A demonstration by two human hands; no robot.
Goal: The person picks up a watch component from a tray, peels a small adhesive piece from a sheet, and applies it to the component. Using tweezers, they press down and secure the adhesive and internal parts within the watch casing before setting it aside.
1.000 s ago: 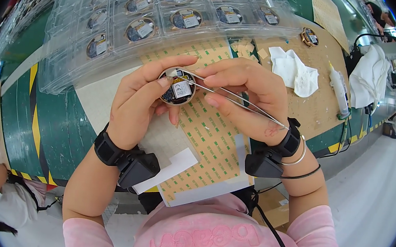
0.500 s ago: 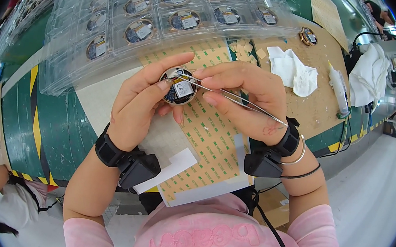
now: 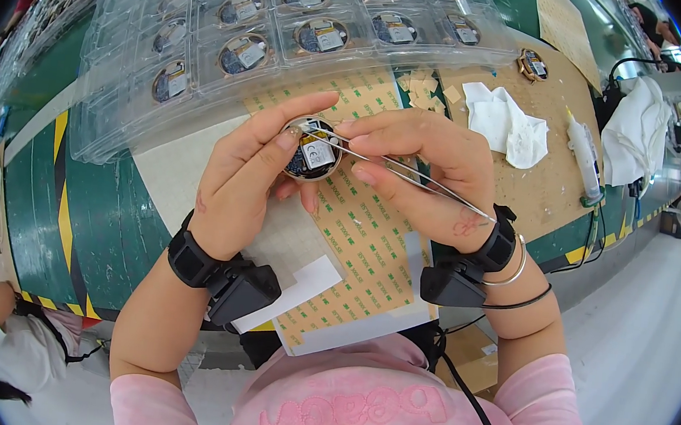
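1. Bench (image 3: 99,220): green top with yellow-and-black edge stripes, running from near left to far right; a brown board covers its far right part.
2. Clear plastic trays (image 3: 118,119): stacked at the far left, with many pockets, each holding one round part with a pale label.
3. Tape sheet (image 3: 359,235): tan, printed with green marks, lying on white backing at the middle of the bench, under both hands.
4. White cloth (image 3: 506,124): crumpled on the brown board, to the right of the hands; a second white cloth lies further right, at the bench edge.
5. Left hand (image 3: 244,182): fingers clamped around the round part, thumb and forefinger on its rim; black band on the wrist.
6. Right hand (image 3: 424,167): fingers pinched together on the tweezers; black band and thin bangles on the wrist.
7. White squeeze bottle (image 3: 583,159): lying on the brown board, right of the cloth.
8. Tweezers (image 3: 395,167): thin, metal, the tips touching the far rim of the round part.
9. Round part (image 3: 312,151): dark disc with a pale label, held above the tape sheet, between the two hands.
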